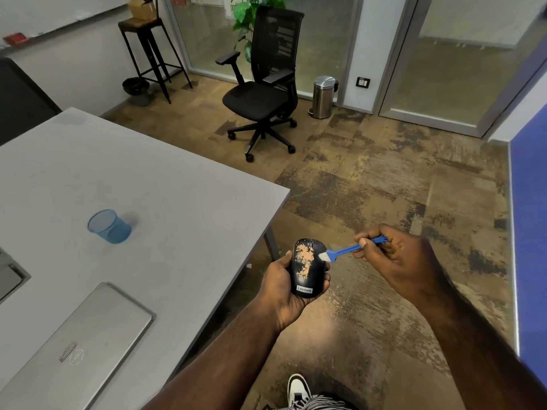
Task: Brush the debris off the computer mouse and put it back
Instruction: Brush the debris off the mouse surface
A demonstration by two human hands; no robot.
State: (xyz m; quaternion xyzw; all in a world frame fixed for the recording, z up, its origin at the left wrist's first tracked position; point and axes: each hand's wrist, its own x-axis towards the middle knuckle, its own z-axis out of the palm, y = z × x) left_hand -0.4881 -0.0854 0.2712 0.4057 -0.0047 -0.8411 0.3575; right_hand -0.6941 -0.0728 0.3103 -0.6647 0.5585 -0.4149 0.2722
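**Mouse held off the surface for brushing**

The left hand [285,287] is wrapped around the computer mouse [307,267], palm under it and fingers curled up both sides, so its dirty top faces up toward the camera. A patch of tan debris [305,258] covers much of that top, so the cleaning looks barely begun. The mouse sits out past the corner of the grey surface [177,196], over the carpeted floor [370,321], probably so that whatever is swept loose falls there rather than beside the closed laptop [83,344], which lies left of the mouse. The right hand [393,255] is pinched shut on the handle of a small blue brush [344,250], held like a pen for fine control, its white bristles touching the mouse's right edge. A blue mesh cup [109,226] stands farther left
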